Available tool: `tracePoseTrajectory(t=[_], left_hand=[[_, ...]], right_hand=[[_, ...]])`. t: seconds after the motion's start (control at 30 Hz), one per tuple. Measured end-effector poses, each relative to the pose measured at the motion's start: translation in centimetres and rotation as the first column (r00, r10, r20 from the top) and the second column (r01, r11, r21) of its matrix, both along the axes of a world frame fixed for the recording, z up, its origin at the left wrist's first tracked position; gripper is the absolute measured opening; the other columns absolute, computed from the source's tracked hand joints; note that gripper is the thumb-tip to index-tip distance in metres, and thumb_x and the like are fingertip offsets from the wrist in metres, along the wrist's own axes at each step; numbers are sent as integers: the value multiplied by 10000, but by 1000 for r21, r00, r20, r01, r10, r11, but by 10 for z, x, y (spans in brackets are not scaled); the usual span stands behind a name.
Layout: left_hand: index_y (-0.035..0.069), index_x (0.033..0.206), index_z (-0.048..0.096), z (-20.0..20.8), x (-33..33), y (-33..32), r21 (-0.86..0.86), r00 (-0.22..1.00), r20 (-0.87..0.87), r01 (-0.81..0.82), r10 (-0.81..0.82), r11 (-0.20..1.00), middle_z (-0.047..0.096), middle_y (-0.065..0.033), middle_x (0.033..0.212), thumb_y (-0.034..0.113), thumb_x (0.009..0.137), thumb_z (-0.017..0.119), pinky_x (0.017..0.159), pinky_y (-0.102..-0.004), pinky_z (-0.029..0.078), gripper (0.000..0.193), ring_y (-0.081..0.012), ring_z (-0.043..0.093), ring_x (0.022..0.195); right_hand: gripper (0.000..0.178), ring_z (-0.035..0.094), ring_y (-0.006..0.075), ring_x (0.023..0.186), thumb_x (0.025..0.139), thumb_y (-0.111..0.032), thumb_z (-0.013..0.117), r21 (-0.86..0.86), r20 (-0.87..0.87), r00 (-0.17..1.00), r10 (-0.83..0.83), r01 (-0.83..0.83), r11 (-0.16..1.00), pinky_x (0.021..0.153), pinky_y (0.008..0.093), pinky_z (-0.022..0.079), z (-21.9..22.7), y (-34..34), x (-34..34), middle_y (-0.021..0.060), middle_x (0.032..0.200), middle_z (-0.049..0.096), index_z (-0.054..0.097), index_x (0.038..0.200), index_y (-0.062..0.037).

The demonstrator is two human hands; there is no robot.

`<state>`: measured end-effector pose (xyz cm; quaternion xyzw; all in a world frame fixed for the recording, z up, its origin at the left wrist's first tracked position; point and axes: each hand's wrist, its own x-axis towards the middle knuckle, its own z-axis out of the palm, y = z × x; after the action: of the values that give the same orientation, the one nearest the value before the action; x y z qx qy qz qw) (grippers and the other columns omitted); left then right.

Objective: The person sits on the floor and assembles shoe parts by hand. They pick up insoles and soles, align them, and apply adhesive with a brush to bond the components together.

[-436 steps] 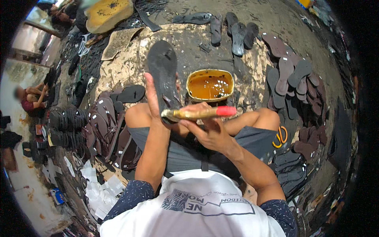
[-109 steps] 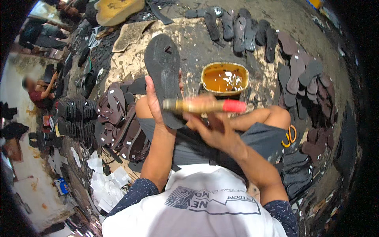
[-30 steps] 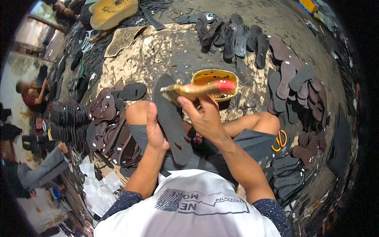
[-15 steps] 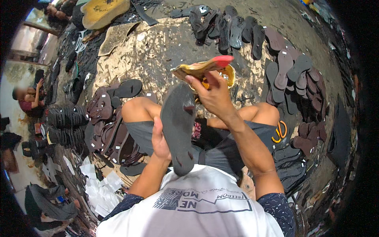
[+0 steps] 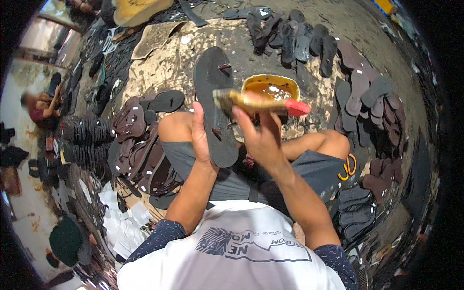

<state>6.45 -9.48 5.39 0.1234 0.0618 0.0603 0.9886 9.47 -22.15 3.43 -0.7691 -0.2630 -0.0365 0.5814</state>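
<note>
the left hand (image 5: 200, 142) grips the black sole (image 5: 211, 79) low on its left side, the thumb upright along that edge; the other fingers are mostly hidden behind, so i cannot tell how far they curl. the sole is held upright in front of the body, above the crossed legs, flat face to the camera, with dark red bits showing at 2 places, near the top and lower down. the right hand (image 5: 263, 139) pinches the brush (image 5: 274, 104) between thumb and fingers, the handle nearly level, its red end to the right. the brush head is in front of the sole's middle, but blur hides whether the bristles touch it. just beyond the handle stands the yellow-rimmed tub (image 5: 268, 76) with amber liquid inside. past the tub lies a cluster of black soles (image 5: 288, 43); brown and grey soles (image 5: 357, 92) lie to the right, brown sandals (image 5: 133, 121) are heaped by the left knee, and 2 yellow and orange loop handles (image 5: 352, 165) are beside the right knee
</note>
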Motion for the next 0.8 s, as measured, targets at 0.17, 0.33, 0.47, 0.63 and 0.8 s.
tracePoseTrajectory(t=[0.17,0.33,0.47,0.63,0.8], left_hand=[[-9,1267,610,-27,16,52,87,999,-20,30,-29,996,717,-238,1068,590,1026,454,674,-439,642,663,-286,745,753],[48,1287,624,-29,14,5,-145,987,-127,79,-98,986,688,-178,1207,524,1037,493,837,-433,612,553,-277,725,943],[40,1276,620,-22,18,4,-20,959,-191,208,-208,978,711,-177,1129,547,1031,484,831,-421,614,580,-280,729,932],[31,1253,609,-99,81,53,161,935,-289,260,-207,952,717,-152,999,592,1012,476,705,-445,619,625,-285,715,772],[61,1373,566,-136,237,108,379,937,-311,273,-156,884,688,-144,1157,574,1035,433,807,-437,556,629,-259,675,965]], right_hand=[[407,632,287,1033,846,-5,775,241,104,976,189,-209,948,900,423,495,-8,-2,-17,134,1167,658,630,1224,-55],[350,642,344,967,804,-105,733,-63,425,875,232,-228,972,787,451,482,1,-6,53,136,1069,691,686,1150,-79],[291,624,363,946,796,-104,723,-73,378,877,297,-292,954,776,452,482,-2,-1,80,143,987,655,669,1079,-69],[268,659,299,935,891,-244,778,-53,-24,898,440,-441,896,814,401,501,-4,-49,3,121,1104,701,714,1093,-80],[298,655,244,1022,898,-49,726,186,-277,957,85,-33,982,912,378,517,58,-78,16,138,1086,691,649,1182,-1]])
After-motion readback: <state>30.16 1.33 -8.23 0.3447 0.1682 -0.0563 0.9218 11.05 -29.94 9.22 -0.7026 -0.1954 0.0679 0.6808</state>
